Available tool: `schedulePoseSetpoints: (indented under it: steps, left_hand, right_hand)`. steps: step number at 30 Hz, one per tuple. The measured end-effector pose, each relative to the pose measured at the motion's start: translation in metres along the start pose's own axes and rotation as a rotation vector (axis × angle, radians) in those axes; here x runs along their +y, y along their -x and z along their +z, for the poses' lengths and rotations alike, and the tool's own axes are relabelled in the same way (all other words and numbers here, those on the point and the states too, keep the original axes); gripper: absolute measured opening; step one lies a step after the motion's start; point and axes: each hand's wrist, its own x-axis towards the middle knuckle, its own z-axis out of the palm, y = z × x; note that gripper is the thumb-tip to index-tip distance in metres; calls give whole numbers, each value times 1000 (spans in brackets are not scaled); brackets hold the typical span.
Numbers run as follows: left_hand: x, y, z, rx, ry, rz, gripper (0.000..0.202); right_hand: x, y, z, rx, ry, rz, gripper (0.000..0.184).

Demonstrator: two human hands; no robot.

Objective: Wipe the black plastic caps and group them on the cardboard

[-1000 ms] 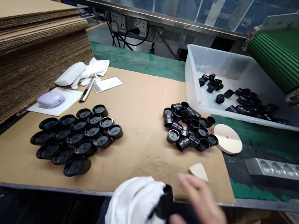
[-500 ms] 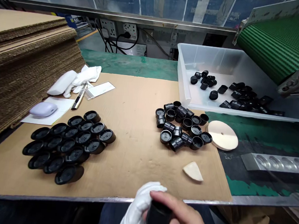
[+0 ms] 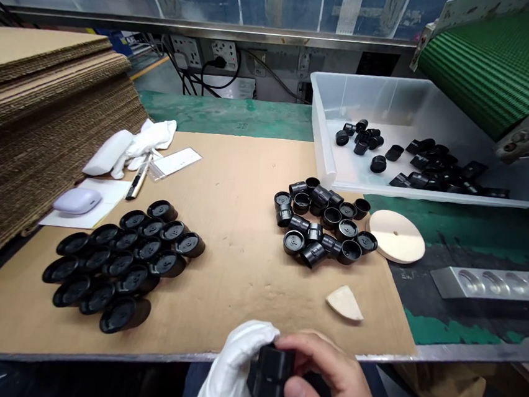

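My left hand (image 3: 231, 373), in a white glove, and my bare right hand (image 3: 334, 389) meet at the bottom edge, below the table's front rim. Both close round one black plastic cap (image 3: 270, 374). On the cardboard sheet (image 3: 235, 252) lie several larger black caps (image 3: 122, 260) in tidy rows at the left. A loose heap of smaller black caps (image 3: 325, 226) sits right of centre, an arm's reach beyond my hands.
A clear plastic bin (image 3: 419, 145) with more black caps stands at the back right under a green conveyor (image 3: 502, 65). A tall stack of cardboard (image 3: 33, 120) fills the left. A round pale disc (image 3: 396, 236), a pale wedge (image 3: 345, 303), a metal mould (image 3: 494, 284), a spare glove (image 3: 132, 145) and an earbud case (image 3: 77, 200) lie about.
My right hand went from spread beside the cap to closed over it with the gloved left hand. The view shifted slightly; the piles on the table stayed put.
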Motion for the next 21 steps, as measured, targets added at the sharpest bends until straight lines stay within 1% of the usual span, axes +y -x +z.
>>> schedulePoseSetpoints:
  steps: [2,4,6,7,9,10,11,12,13,15,16,17,18,19,21]
  left_hand:
    - [-8,-3,1,13,-10,31,32]
    - [-18,-8,-3,27,-32,64,35]
    - [-31,-13,-8,30,-84,116,39]
    - [-38,-16,-12,33,-117,147,40]
    - [-51,-22,-18,53,-199,195,38]
    - [-57,-24,-22,77,-226,199,37]
    - [-63,-27,-25,114,-256,191,35]
    - [-67,-30,-29,158,-290,170,33]
    - [-70,-32,-32,202,-336,140,31]
    - [-74,-37,-38,272,-454,58,28]
    - [-73,-38,-40,297,-505,8,28]
    - [-72,-40,-41,320,-532,-31,29]
    - [-69,-40,-42,340,-531,-54,32]
    - [-65,-40,-41,364,-506,-48,35]
    - [-56,-39,-36,381,-387,34,38]
  right_hand:
    - [4,-4,4,68,63,-36,24]
    - [10,-10,11,120,170,-79,17]
    - [15,-17,20,120,285,-120,22]
    - [17,-21,25,85,329,-142,27]
    - [17,-30,31,-46,362,-190,41]
    - [16,-35,31,-101,367,-214,47]
    - [14,-39,30,-116,382,-227,51]
    - [13,-43,26,-74,415,-223,51]
    - [12,-47,21,26,474,-201,48]
    - [13,-55,7,286,649,-122,38]
    - [15,-59,0,370,737,-84,35]
    - [17,-62,-6,408,812,-54,34]
    - [19,-64,-11,408,866,-38,33]
    - [20,-65,-15,391,894,-27,31]
    - [20,-64,-19,349,855,-8,31]
